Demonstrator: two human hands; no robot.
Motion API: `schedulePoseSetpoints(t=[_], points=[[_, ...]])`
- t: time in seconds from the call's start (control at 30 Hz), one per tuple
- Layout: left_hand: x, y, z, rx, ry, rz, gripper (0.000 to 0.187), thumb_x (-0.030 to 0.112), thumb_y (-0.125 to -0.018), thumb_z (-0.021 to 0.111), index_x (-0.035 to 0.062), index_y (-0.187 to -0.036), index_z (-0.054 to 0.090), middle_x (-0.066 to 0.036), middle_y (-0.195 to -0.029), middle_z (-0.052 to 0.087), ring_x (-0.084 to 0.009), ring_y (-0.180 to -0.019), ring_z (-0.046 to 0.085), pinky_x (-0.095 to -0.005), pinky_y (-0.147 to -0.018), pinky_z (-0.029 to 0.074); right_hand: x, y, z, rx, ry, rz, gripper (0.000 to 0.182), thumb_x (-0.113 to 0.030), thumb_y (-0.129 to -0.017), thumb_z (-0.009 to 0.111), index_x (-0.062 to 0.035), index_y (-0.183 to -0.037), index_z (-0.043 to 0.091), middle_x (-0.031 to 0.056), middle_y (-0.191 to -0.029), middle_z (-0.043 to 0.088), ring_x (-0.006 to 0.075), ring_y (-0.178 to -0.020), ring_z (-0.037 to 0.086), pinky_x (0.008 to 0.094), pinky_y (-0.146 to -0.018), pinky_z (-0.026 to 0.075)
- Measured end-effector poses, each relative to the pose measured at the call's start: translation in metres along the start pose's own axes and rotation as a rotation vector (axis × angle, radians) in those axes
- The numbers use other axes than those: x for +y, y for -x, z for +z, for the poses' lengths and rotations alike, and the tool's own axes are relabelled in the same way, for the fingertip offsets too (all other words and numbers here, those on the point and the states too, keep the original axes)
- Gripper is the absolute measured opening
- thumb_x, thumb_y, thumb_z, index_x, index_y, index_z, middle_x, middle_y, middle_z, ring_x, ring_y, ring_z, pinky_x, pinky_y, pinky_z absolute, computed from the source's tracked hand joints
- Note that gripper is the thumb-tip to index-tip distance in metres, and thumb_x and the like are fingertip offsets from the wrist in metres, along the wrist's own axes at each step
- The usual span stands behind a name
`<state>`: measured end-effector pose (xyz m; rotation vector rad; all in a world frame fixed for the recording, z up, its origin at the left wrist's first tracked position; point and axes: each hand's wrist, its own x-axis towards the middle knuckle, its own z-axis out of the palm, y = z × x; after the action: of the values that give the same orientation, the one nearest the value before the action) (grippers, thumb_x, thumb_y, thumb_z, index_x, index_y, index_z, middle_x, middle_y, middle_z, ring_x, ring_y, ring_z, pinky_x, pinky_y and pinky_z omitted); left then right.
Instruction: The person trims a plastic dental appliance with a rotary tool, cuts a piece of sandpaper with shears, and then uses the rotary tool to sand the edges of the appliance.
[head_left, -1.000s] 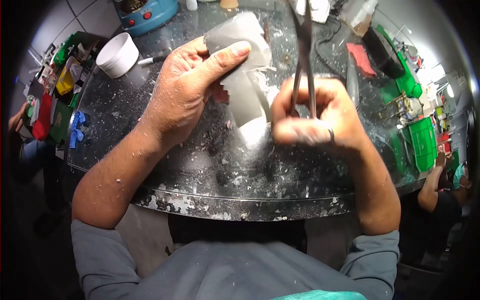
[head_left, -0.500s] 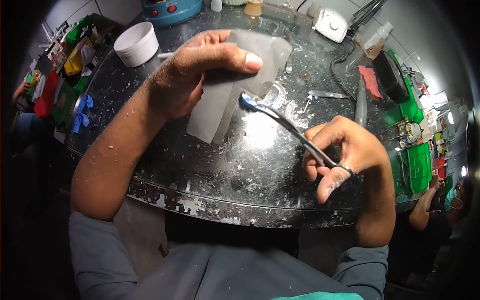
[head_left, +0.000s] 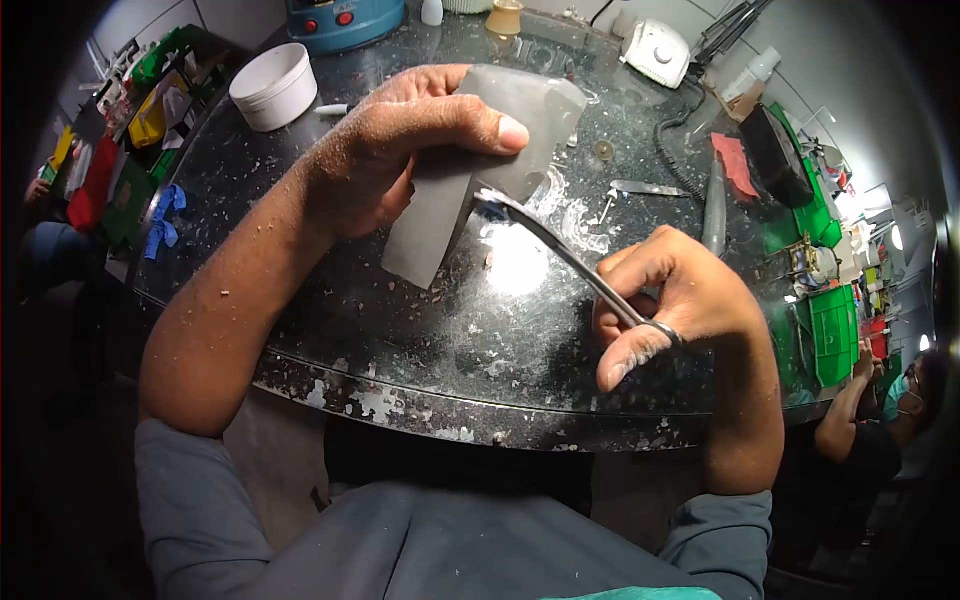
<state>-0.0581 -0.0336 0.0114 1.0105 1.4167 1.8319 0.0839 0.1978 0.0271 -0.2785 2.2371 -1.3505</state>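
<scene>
One sheet — one scissors.

Everything sits on the counter. Left hand is up over the middle-back part, holding a sheet that hangs down toward the surface. Right hand is to the right and nearer the front edge, with scissors in its grip — the tips reach left and touch the sheet's right edge. Behind the left hand, at the far left, there's a tub; a machine sits further back. A tool lies behind the right hand, and a cloth is just right of it. Bins are off the counter's right edge.
</scene>
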Motion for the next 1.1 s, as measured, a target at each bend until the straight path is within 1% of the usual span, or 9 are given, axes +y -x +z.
schedulePoseSetpoints(t=[0.27,0.5,0.57,0.7,0.77,0.8,0.83,0.93,1.1], points=[[0.001,0.0,-0.004,-0.003,0.04,0.0,0.026,0.022,-0.081,0.069,0.0002,-0.095,0.065,-0.004,-0.085,0.067,-0.0084,-0.076,0.065,-0.0221,-0.077,0.053,-0.001,-0.002,-0.002,0.024,0.107,-0.168,0.044,-0.041,-0.055,0.091,-0.0053,-0.066,0.068,-0.0013,-0.059,0.055,0.0098,-0.061,0.049,0.0275,-0.053,0.034],[0.008,0.003,-0.005,-0.053,0.057,-0.058,0.027,0.021,-0.082,0.069,-0.0004,-0.097,0.065,-0.004,-0.085,0.067,-0.008,-0.076,0.065,-0.022,-0.077,0.053,-0.002,-0.002,-0.001,0.046,0.101,-0.118,0.044,-0.04,-0.054,0.091,-0.0054,-0.066,0.068,-0.0024,-0.058,0.053,0.0098,-0.061,0.048,0.028,-0.054,0.034],[0.006,0.004,-0.005,-0.038,0.116,-0.037,0.025,0.021,-0.082,0.068,0.0009,-0.096,0.065,-0.004,-0.088,0.068,-0.0075,-0.079,0.065,-0.0208,-0.077,0.052,0.001,-0.003,-0.002,0.016,0.112,-0.152,0.04,-0.031,-0.06,0.093,-0.0024,-0.067,0.065,-0.0006,-0.062,0.05,0.0086,-0.064,0.046,0.0263,-0.055,0.033],[0.0,0.0,0.001,-0.016,0.138,0.035,0.025,0.021,-0.086,0.067,0.0024,-0.102,0.064,-0.003,-0.092,0.068,-0.0075,-0.083,0.066,-0.0199,-0.076,0.052,0.003,-0.005,0.0,0.056,0.144,-0.15,0.041,-0.034,-0.06,0.092,-0.004,-0.067,0.066,-0.0014,-0.062,0.05,0.0092,-0.064,0.046,0.0265,-0.055,0.034],[0.003,0.0,0.013,0.146,0.276,0.147,0.025,0.022,-0.091,0.065,0.0044,-0.109,0.061,-0.003,-0.097,0.068,-0.0071,-0.084,0.065,-0.0188,-0.074,0.052,0.007,-0.01,0.002,0.17,0.264,-0.38,0.044,-0.04,-0.058,0.091,-0.0061,-0.07,0.066,-0.0022,-0.062,0.05,0.0104,-0.065,0.046,0.0265,-0.055,0.034],[0.002,-0.002,0.01,0.187,0.234,0.175,0.028,0.024,-0.094,0.063,0.0054,-0.114,0.058,-0.001,-0.096,0.066,-0.0062,-0.081,0.064,-0.0191,-0.068,0.052,0.004,-0.01,0.002,0.21,0.296,-0.348,0.047,-0.045,-0.057,0.091,-0.0078,-0.073,0.066,-0.0025,-0.063,0.051,0.0118,-0.067,0.047,0.0277,-0.056,0.036],[0.001,-0.003,0.009,0.173,0.222,0.184,0.028,0.024,-0.094,0.063,0.0054,-0.114,0.058,-0.001,-0.096,0.066,-0.0062,-0.081,0.064,-0.0191,-0.068,0.052,0.003,-0.01,0.004,0.226,0.304,-0.357,0.047,-0.045,-0.057,0.091,-0.0078,-0.073,0.066,-0.0025,-0.063,0.051,0.0118,-0.067,0.047,0.0277,-0.056,0.036],[0.001,-0.003,0.015,0.349,0.134,0.351,0.031,0.026,-0.094,0.063,0.005,-0.116,0.058,0.0,-0.094,0.064,-0.0042,-0.076,0.062,-0.0173,-0.059,0.051,0.005,-0.013,0.009,0.398,0.383,-0.391,0.053,-0.048,-0.054,0.091,-0.007,-0.077,0.067,0.0001,-0.067,0.053,0.0138,-0.066,0.05,0.0284,-0.058,0.042],[-0.002,0.003,0.038,0.453,0.013,0.36,0.035,0.031,-0.094,0.064,0.0049,-0.116,0.058,-0.003,-0.096,0.064,-0.0065,-0.078,0.063,-0.0188,-0.063,0.052,0.007,-0.018,0.02,0.418,0.213,-0.325,0.059,-0.049,-0.056,0.091,-0.0059,-0.087,0.065,0.0054,-0.077,0.054,0.0171,-0.07,0.054,0.0294,-0.063,0.045]])
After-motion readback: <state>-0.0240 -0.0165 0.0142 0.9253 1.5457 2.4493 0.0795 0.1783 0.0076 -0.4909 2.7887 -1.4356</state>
